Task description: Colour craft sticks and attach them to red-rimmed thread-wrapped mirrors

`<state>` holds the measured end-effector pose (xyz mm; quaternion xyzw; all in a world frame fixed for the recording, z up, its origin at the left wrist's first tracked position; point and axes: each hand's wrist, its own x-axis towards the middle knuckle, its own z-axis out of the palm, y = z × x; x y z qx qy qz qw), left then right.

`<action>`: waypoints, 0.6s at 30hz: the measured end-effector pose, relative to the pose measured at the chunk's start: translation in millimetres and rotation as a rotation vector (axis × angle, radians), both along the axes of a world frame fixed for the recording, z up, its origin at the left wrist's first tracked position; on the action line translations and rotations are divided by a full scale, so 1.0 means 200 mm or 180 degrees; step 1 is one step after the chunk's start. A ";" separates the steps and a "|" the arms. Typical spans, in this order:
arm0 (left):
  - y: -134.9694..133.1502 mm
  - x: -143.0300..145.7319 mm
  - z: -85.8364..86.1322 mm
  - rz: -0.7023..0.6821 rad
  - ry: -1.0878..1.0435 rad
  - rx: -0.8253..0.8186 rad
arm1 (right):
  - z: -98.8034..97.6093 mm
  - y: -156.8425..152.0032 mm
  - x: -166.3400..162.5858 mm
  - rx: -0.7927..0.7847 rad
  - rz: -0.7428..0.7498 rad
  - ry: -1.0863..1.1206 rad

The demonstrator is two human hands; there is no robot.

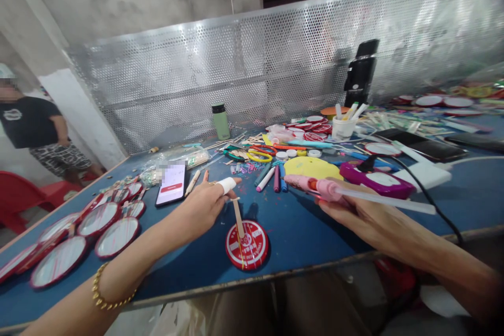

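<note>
My left hand (208,200) pinches the top of a wooden stick (238,219) and holds it down on a red round badge (247,245) near the table's front edge. Its index finger wears a white wrap. My right hand (356,215) grips a pink glue gun (315,186) with a clear glue rod sticking out behind and a black cable running off to the right. The gun's nozzle points left, a short way right of the stick and above the badge.
Round mirror-like discs (98,220) lie in rows at the left. A phone (171,184) lies behind my left hand. Pens, scissors (255,155), a yellow disc (311,168) and a white cup (343,127) crowd the middle. A perforated metal screen (252,68) backs the blue table (299,231). A person (35,131) stands far left.
</note>
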<state>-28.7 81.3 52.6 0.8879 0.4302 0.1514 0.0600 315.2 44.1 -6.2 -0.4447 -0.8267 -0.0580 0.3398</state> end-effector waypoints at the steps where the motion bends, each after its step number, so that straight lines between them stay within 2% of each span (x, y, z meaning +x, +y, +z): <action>1: 0.00 0.00 0.00 -0.0006 0.0006 0.0005 | 0.00 0.00 0.00 -0.0024 -0.0021 -0.0026; 9: -0.01 0.00 0.01 0.0020 -0.0001 0.0042 | 0.05 -0.01 -0.03 -0.0217 -0.0169 -0.0004; 14: -0.01 0.00 0.02 0.0074 -0.0061 0.0136 | 0.10 -0.03 -0.09 -0.0119 -0.0160 0.0006; 18: -0.01 0.00 0.03 0.0160 -0.0078 -0.0007 | 0.12 -0.04 -0.12 -0.0059 -0.0102 0.0017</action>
